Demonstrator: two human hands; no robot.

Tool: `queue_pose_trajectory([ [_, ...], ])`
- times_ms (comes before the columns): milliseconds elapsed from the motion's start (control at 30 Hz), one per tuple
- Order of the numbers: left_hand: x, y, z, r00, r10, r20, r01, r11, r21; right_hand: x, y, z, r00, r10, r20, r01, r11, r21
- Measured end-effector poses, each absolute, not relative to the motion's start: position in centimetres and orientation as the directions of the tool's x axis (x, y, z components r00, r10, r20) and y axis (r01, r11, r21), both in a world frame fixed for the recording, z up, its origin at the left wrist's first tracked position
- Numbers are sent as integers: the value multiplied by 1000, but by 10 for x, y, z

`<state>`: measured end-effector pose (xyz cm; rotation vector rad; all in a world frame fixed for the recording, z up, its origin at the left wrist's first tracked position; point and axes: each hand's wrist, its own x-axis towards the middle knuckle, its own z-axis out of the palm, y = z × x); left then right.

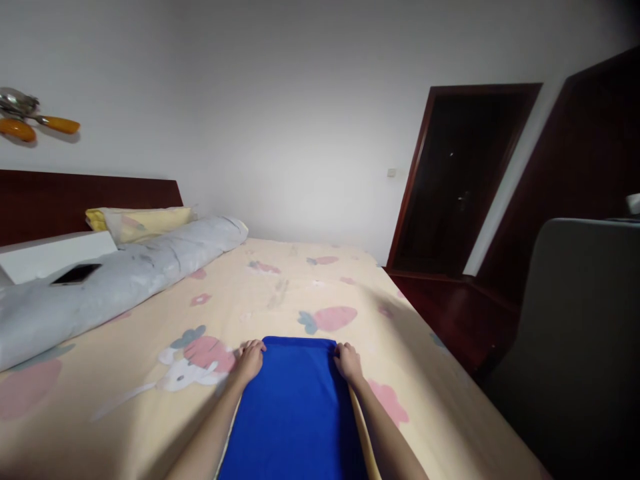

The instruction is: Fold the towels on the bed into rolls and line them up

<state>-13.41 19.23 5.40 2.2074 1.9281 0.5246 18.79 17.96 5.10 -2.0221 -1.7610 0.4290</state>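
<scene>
A bright blue cloth [300, 407] lies spread on the bed, its far edge running straight between my two hands. My left hand [251, 359] pinches the far left corner of the cloth. At the far right corner, my right hand [348, 362] grips the edge with curled fingers. A pale yellow border shows along the cloth's right side, below my right wrist. The near end of the cloth runs out of the bottom of the view, so its full shape is hidden.
The bed carries a cream sheet [280, 287] with carrot and rabbit prints. A long grey roll [150, 267], a phone [77, 274], a white box [60, 253] and a yellow pillow [150, 223] lie at left. A dark chair back [565, 320] stands at right, near a door [460, 180].
</scene>
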Motion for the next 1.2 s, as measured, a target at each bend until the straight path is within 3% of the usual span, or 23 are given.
queue_pose_trajectory([
  [367, -138, 206, 75, 120, 982, 149, 933, -163, 320, 190, 201, 59, 305, 931, -202, 573, -349, -742],
  [567, -132, 216, 72, 99, 988, 115, 944, -130, 304, 187, 215, 65, 354, 919, -172, 522, -347, -779],
  [833, -117, 203, 46, 37, 999, 14, 969, -39, 244, 170, 198, 54, 253, 967, 33, 737, -171, -654],
  [900, -106, 197, 44, 26, 998, 65, 974, -40, 221, 153, 187, 51, 176, 978, 109, 797, -76, -599],
  [1000, -79, 189, 41, 178, 965, 191, 964, -209, 163, 117, 171, 46, -22, 981, 190, 853, 118, -508],
  [1067, -62, 185, 36, 270, 944, 189, 946, -297, 132, 96, 163, 42, -147, 972, 183, 860, 217, -462],
  [1200, -54, 182, 29, 226, 968, 110, 962, -240, 130, 90, 158, 34, -195, 973, 125, 882, 230, -412],
])
